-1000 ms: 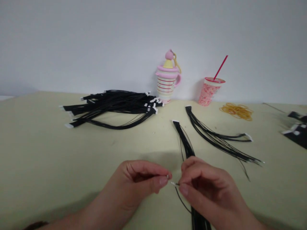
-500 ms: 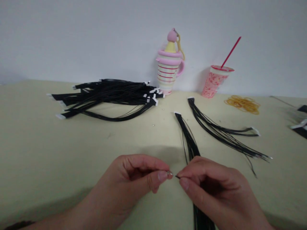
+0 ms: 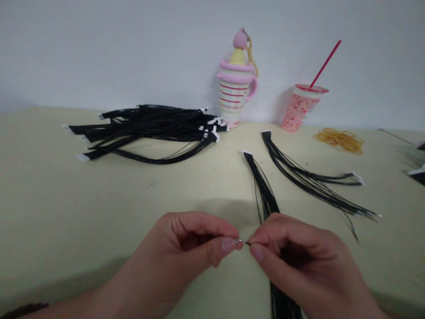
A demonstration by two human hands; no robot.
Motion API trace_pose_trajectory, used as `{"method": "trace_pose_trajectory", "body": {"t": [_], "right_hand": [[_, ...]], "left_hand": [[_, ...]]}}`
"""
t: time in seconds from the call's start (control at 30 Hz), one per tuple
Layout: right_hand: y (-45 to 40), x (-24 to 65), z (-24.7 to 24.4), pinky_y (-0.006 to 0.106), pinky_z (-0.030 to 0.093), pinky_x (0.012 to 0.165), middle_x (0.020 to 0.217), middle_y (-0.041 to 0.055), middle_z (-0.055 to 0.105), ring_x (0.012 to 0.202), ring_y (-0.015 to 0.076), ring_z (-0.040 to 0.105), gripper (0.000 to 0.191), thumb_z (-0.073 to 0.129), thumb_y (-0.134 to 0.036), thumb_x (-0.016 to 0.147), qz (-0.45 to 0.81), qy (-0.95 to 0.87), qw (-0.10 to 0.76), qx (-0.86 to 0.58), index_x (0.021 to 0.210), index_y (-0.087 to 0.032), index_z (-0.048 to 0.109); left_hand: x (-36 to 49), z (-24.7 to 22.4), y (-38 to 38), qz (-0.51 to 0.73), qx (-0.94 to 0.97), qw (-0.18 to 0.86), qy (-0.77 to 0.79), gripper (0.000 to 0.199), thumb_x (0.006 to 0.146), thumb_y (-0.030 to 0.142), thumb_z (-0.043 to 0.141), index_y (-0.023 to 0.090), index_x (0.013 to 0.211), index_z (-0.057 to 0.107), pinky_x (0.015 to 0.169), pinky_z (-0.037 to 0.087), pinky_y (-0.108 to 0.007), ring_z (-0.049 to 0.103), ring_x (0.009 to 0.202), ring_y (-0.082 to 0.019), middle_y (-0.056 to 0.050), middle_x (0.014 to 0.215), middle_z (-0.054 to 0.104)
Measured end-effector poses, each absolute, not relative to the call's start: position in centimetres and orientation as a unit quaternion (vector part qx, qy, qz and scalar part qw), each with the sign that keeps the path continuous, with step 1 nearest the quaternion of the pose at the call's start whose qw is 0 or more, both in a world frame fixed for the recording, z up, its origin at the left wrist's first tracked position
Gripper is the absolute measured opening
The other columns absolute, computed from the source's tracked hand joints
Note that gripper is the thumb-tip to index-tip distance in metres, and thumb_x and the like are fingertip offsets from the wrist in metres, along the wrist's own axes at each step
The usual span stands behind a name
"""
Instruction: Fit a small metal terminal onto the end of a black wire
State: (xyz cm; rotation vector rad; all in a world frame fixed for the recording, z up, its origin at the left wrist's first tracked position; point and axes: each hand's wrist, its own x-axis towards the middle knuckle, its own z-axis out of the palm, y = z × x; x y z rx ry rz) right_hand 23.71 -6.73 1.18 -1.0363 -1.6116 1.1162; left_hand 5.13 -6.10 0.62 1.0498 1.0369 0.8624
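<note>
My left hand (image 3: 189, 248) pinches a tiny silver metal piece, probably a crimp terminal (image 3: 238, 241), between thumb and forefinger. My right hand (image 3: 299, 261) pinches the end of a thin black wire (image 3: 247, 243). That wire tip points at the silver piece, with only a small gap between them. The wire belongs to a long black wire bundle (image 3: 264, 190) with a white tab at its far end. The bundle passes under my right hand and comes out near the bottom of the view.
A large pile of black wire bundles with white tabs (image 3: 149, 126) lies at the back left of the pale green table (image 3: 99, 199). Another bundle (image 3: 312, 181) lies to the right. A striped mug-shaped ornament (image 3: 234, 84), a pink cup with a straw (image 3: 299, 106) and yellow rubber bands (image 3: 338, 141) stand behind.
My hands have drawn closer, bringing the wire tip up to the silver piece. The whole scene has shifted upward and slightly right in the view.
</note>
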Motion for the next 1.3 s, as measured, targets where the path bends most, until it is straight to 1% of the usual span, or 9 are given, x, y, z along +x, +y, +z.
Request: {"method": "trace_pose_trajectory", "body": {"t": [0.17, 0.37, 0.43, 0.57, 0.73, 0.87, 1.07, 1.3], "right_hand": [[-7.0, 23.5, 0.6, 0.016, 0.034, 0.041, 0.056, -0.0009, 0.049, 0.048, 0.0086, 0.043, 0.009, 0.059, -0.014, 0.077, 0.442, -0.638, 0.477, -0.413, 0.07, -0.018, 0.064], [-7.1, 24.0, 1.5, 0.015, 0.037, 0.042, 0.058, -0.0014, 0.048, 0.05, 0.0086, 0.046, 0.009, 0.057, -0.016, 0.08, 0.445, -0.664, 0.406, -0.444, 0.073, -0.017, 0.063], [-7.0, 24.1, 1.7, 0.015, 0.037, 0.042, 0.058, -0.0015, 0.048, 0.049, 0.0087, 0.046, 0.009, 0.057, -0.016, 0.08, 0.439, -0.67, 0.398, -0.447, 0.074, -0.017, 0.063], [-7.0, 24.0, 1.9, 0.015, 0.038, 0.042, 0.057, -0.0004, 0.05, 0.049, 0.0092, 0.047, 0.011, 0.057, -0.013, 0.078, 0.43, -0.676, 0.411, -0.435, 0.072, -0.018, 0.065], [-6.7, 23.7, 1.8, 0.015, 0.038, 0.042, 0.056, 0.0005, 0.051, 0.048, 0.0096, 0.047, 0.012, 0.059, -0.011, 0.075, 0.436, -0.668, 0.431, -0.422, 0.069, -0.017, 0.067], [-6.6, 23.6, 1.9, 0.016, 0.038, 0.042, 0.056, 0.0015, 0.052, 0.049, 0.0104, 0.047, 0.011, 0.061, -0.012, 0.075, 0.446, -0.665, 0.421, -0.426, 0.068, -0.018, 0.068], [-6.6, 23.6, 2.0, 0.016, 0.036, 0.041, 0.056, 0.0007, 0.05, 0.048, 0.0099, 0.045, 0.012, 0.059, -0.013, 0.075, 0.454, -0.663, 0.408, -0.434, 0.067, -0.017, 0.067], [-6.6, 23.7, 2.0, 0.016, 0.036, 0.042, 0.056, 0.0001, 0.049, 0.049, 0.0096, 0.044, 0.011, 0.057, -0.013, 0.076, 0.464, -0.659, 0.405, -0.433, 0.068, -0.017, 0.065]], "left_hand": [[5.5, 1.5, -6.0, 0.374, 0.443, 0.665, 0.471, 0.004, 0.067, 0.022, 0.075, 0.024, 0.07, 0.073, 0.056, 0.045, -0.011, 0.057, 0.059, -0.007, 0.002, 0.065, 0.068], [5.6, 1.6, -6.0, 0.378, 0.427, 0.684, 0.454, 0.007, 0.068, 0.018, 0.075, 0.025, 0.07, 0.073, 0.059, 0.045, -0.008, 0.059, 0.062, -0.005, 0.003, 0.068, 0.069], [5.6, 1.4, -6.0, 0.38, 0.428, 0.681, 0.457, 0.008, 0.068, 0.018, 0.075, 0.025, 0.071, 0.073, 0.06, 0.046, -0.007, 0.06, 0.063, -0.005, 0.004, 0.069, 0.069], [5.6, 1.1, -6.3, 0.383, 0.437, 0.675, 0.454, 0.007, 0.069, 0.02, 0.075, 0.026, 0.071, 0.072, 0.061, 0.046, -0.006, 0.061, 0.064, -0.005, 0.005, 0.069, 0.069], [5.5, 1.0, -6.3, 0.385, 0.438, 0.679, 0.446, 0.007, 0.068, 0.02, 0.075, 0.025, 0.07, 0.073, 0.06, 0.046, -0.006, 0.061, 0.063, -0.005, 0.005, 0.068, 0.069], [5.5, 1.1, -6.2, 0.385, 0.437, 0.677, 0.45, 0.008, 0.067, 0.018, 0.075, 0.025, 0.07, 0.073, 0.059, 0.046, -0.007, 0.06, 0.062, -0.005, 0.004, 0.067, 0.069], [5.8, 1.3, -6.2, 0.392, 0.433, 0.674, 0.453, 0.009, 0.065, 0.016, 0.076, 0.024, 0.068, 0.073, 0.059, 0.047, -0.009, 0.06, 0.061, -0.006, 0.003, 0.066, 0.069], [5.8, 1.3, -6.4, 0.39, 0.43, 0.676, 0.455, 0.01, 0.064, 0.017, 0.076, 0.026, 0.067, 0.073, 0.06, 0.047, -0.01, 0.06, 0.061, -0.007, 0.003, 0.066, 0.069]]}}
